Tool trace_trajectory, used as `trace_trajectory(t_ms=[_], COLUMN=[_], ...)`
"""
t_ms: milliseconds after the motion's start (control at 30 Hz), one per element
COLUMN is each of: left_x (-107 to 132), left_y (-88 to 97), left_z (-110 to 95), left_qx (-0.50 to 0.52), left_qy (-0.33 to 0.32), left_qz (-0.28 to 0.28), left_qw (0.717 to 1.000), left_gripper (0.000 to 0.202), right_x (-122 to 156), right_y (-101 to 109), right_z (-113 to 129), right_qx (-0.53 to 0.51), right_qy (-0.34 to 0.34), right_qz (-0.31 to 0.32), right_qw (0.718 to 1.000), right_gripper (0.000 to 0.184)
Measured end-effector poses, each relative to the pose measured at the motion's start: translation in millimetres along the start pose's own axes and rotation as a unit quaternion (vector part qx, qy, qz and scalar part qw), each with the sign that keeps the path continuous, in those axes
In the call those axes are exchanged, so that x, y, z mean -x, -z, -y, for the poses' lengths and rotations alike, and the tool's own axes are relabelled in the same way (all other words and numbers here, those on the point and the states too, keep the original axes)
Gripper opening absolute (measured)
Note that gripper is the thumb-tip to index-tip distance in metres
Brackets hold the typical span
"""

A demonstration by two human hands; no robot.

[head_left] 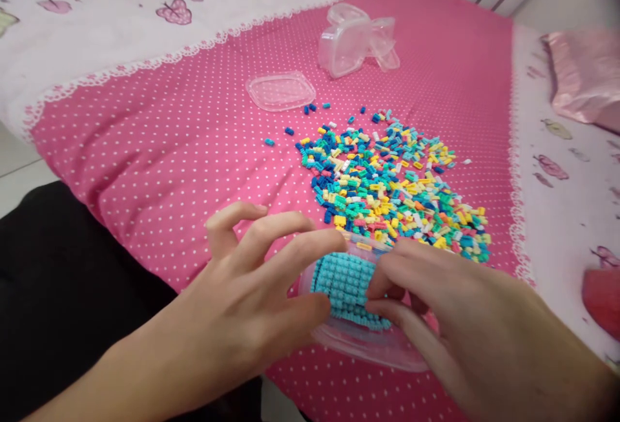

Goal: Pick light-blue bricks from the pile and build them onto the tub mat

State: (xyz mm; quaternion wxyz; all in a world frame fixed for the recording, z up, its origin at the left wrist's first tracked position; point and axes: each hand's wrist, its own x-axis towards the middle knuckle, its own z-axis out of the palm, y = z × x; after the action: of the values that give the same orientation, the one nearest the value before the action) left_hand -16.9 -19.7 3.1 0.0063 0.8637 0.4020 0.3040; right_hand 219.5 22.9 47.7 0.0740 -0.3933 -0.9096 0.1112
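Note:
A light blue build of tiny toy building bricks (343, 280) sits in a clear plastic container (372, 348) in front of me. My left hand (261, 280) arches over the container's left side, fingers spread and bent. Its thumb tip lies against the near left of the build, and its index finger reaches the far rim. From the right, my right hand (431, 299) pinches the build's right end between thumb and fingers. The fingers hide that end, so I cannot tell whether a loose brick is between them.
Beyond the container spreads a pile of small mixed-colour bricks (387, 183). A clear lid (281, 91) and a clear shaped plastic container (353, 44) lie farther back on the pink dotted bedspread (194, 118). A shiny pink pouch (586, 76) is at right.

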Motion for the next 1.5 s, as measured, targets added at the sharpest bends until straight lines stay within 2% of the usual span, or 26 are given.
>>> trace_trajectory(t_ms=[133, 233, 467, 633, 833, 1067, 1500], left_x=[1, 2, 3, 4, 4, 2, 4], left_y=[-3.4, -6.5, -4.5, -2.1, -4.5, -6.4, -6.9], left_z=[0, -1, -4, -2, -3, -5, -4], left_qx=[-0.006, -0.002, 0.033, 0.008, -0.026, -0.012, -0.012], left_qy=[0.000, 0.012, 0.026, 0.004, -0.005, -0.001, 0.006], left_qz=[0.000, -0.010, -0.004, 0.004, 0.002, -0.012, -0.024], left_qw=[1.000, 1.000, 0.999, 1.000, 1.000, 1.000, 1.000], left_gripper=[0.026, 0.026, 0.021, 0.008, 0.011, 0.016, 0.019], right_x=[14, 24, 30, 31, 31, 32, 33], right_y=[14, 22, 32, 34, 35, 32, 32], right_z=[-18, -27, -28, -26, -24, -22, -23], right_qx=[0.014, 0.020, 0.016, 0.015, 0.016, 0.016, -0.014], right_qy=[-0.029, -0.068, -0.082, -0.089, -0.102, -0.093, -0.101], right_qz=[0.007, -0.022, -0.047, -0.057, -0.087, -0.098, -0.068], right_qw=[0.999, 0.997, 0.995, 0.994, 0.991, 0.991, 0.992], right_gripper=[0.012, 0.007, 0.011, 0.011, 0.012, 0.016, 0.017])
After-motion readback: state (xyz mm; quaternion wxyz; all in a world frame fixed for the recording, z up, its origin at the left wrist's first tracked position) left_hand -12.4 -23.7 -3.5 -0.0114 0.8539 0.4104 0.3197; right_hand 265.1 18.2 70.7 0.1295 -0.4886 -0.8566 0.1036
